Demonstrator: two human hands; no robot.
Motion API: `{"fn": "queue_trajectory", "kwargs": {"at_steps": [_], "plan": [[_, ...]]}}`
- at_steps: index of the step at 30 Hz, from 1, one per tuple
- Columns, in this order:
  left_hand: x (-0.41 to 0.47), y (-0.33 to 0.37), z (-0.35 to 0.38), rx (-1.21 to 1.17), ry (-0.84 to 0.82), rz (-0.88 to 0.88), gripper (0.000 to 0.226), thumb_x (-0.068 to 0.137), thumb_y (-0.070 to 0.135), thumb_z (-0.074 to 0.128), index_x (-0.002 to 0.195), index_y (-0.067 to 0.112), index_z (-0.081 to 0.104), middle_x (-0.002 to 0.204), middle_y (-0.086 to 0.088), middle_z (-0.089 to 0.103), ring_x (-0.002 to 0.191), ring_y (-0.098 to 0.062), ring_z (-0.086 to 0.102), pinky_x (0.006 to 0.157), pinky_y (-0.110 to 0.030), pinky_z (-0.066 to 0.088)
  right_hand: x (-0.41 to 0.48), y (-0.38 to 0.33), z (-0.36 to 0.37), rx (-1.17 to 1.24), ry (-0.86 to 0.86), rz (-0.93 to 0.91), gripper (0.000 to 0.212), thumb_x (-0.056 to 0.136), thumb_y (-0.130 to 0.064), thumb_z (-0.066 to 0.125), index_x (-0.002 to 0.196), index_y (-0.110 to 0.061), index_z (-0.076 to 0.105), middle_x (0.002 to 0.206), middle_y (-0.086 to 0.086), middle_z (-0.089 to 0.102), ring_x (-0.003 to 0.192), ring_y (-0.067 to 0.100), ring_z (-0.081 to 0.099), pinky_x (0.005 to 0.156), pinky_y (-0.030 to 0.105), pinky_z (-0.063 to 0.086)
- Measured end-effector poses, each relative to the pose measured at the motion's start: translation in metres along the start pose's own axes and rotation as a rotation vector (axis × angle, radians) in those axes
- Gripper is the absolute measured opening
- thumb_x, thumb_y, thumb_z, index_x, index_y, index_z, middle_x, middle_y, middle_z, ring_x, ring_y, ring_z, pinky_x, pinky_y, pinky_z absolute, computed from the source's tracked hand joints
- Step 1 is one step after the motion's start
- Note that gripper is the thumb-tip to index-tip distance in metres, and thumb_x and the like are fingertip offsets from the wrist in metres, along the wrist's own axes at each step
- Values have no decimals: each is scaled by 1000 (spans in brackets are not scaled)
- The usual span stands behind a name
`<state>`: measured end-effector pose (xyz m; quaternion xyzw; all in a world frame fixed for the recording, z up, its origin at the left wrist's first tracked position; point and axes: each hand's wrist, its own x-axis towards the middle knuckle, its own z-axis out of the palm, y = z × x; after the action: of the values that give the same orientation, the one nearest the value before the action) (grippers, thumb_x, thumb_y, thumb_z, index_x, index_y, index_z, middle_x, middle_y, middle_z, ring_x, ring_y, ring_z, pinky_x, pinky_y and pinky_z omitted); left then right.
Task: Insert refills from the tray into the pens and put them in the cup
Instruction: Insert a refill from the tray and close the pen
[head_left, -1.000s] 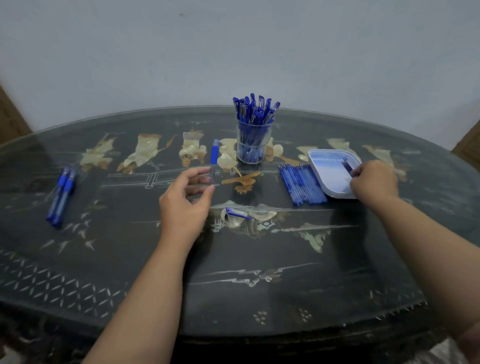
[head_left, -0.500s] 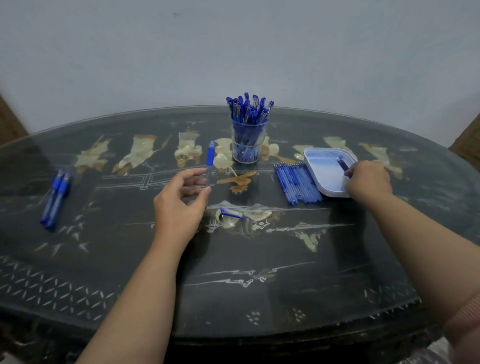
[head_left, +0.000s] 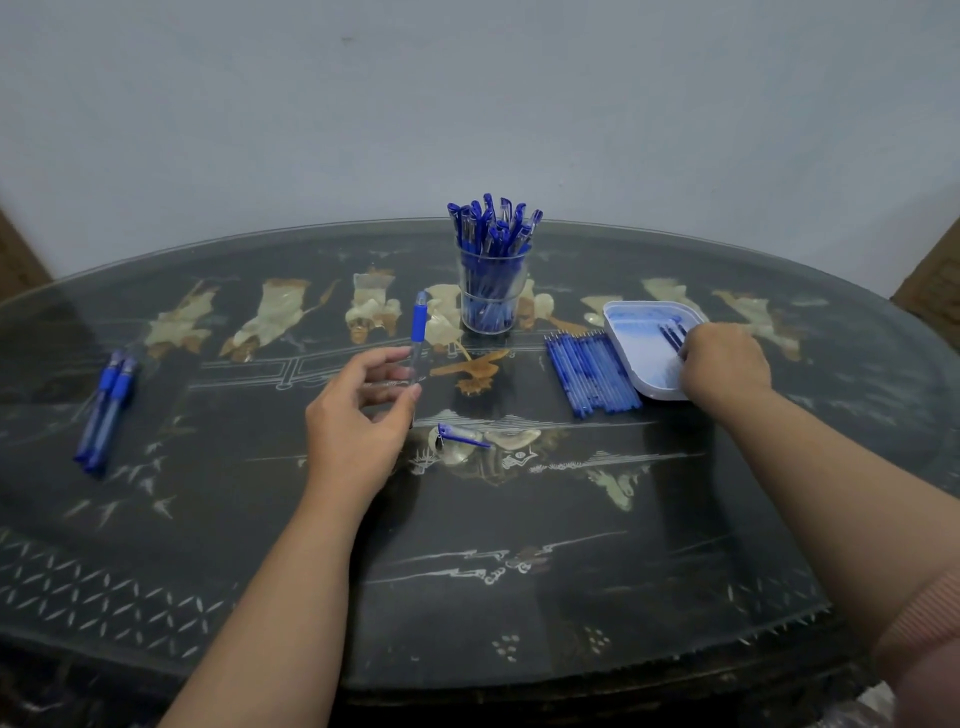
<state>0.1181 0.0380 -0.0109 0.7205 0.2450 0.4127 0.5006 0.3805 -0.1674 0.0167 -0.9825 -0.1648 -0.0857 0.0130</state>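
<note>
Head cam: left hand (head_left: 358, 415) holds a pen up, right hand (head_left: 724, 364) is down in the tray.

Left thumb and fingertips pinch the lower end of the pen (head_left: 418, 332), so it stands pretty much upright above the table (head_left: 467, 597), blue grip on top. The right hand rests at the near edge of the white tray (head_left: 631, 317), fingers curled down over a few dark refills (head_left: 671, 335); can't tell if it's actually pinching one, the fingertips are hidden. A row of blue refills (head_left: 592, 374) lies on the table just left of the tray. The clear cup (head_left: 491, 306) behind is packed with blue pens. A loose blue cap (head_left: 461, 437) lies near the left hand, and two more pens (head_left: 106, 405) are way off on the left.
</note>
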Motion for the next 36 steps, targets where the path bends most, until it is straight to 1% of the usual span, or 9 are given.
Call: {"fn": "queue_trajectory", "kwargs": {"at_steps": [9, 13, 16, 19, 21, 23, 26, 30, 36], "plan": [[-1, 1, 2, -20, -12, 12, 41, 83, -2, 71, 103, 34, 67, 91, 7, 68, 73, 0, 62, 71, -11, 51, -4, 2, -6, 93, -28, 41, 26, 87, 4, 50, 110, 5, 63, 111, 26, 62, 104, 42, 59, 76, 35, 44], [-1, 1, 1, -14, -15, 9, 42, 84, -2, 71, 102, 36, 67, 91, 7, 68, 74, -1, 63, 71, -12, 51, -7, 2, -5, 132, 4, 63, 22, 84, 5, 53, 104, 7, 62, 108, 27, 62, 101, 43, 59, 74, 34, 42], [-1, 1, 1, -10, -17, 8, 43, 83, -1, 71, 101, 38, 66, 91, 8, 68, 74, -1, 63, 71, -13, 52, -7, 0, -6, 203, 66, 68, 26, 86, 2, 51, 108, 6, 62, 111, 29, 60, 103, 44, 57, 73, 34, 38], [-1, 1, 1, -1, -25, 9, 44, 83, -1, 72, 100, 40, 66, 90, 10, 69, 75, -2, 64, 72, -15, 52, -8, -16, -17, 453, 136, 68, 34, 90, -2, 47, 120, 2, 62, 115, 28, 61, 107, 40, 56, 79, 33, 41], [-1, 2, 1, 2, -31, 11, 43, 84, -1, 71, 100, 39, 67, 89, 9, 69, 74, -1, 63, 72, -16, 52, -18, -37, -32, 758, 118, 67, 34, 93, -3, 44, 122, -4, 63, 103, 16, 66, 87, 27, 61, 66, 22, 42], [-2, 3, 1, 2, -41, 15, 43, 84, -1, 70, 100, 39, 67, 89, 9, 69, 75, -2, 63, 73, -15, 52, -39, -64, -50, 1154, 17, 67, 32, 96, -4, 43, 121, -9, 63, 85, 2, 61, 65, 13, 54, 52, 12, 42], [-2, 3, 0, 18, -50, 26, 41, 84, -1, 70, 103, 36, 69, 90, 7, 69, 76, -3, 64, 74, -18, 53, -77, -99, -66, 1606, -170, 45, 25, 98, -1, 48, 115, -11, 63, 82, 1, 58, 63, 9, 55, 69, 27, 59], [-3, 3, 1, 33, -52, 47, 40, 84, -2, 70, 105, 32, 70, 89, 7, 69, 73, -3, 63, 72, -19, 55, -110, -125, -61, 1866, -275, -19, 21, 93, 2, 57, 106, -10, 68, 81, 2, 62, 65, 6, 59, 75, 36, 60], [-6, 5, 0, 31, -92, 96, 42, 79, -10, 70, 101, 25, 74, 88, 1, 70, 71, -5, 64, 66, -12, 50, -115, -131, -60, 2008, -224, -19, 14, 92, 0, 61, 101, -8, 68, 92, 16, 67, 82, 23, 64, 78, 40, 61]]}}
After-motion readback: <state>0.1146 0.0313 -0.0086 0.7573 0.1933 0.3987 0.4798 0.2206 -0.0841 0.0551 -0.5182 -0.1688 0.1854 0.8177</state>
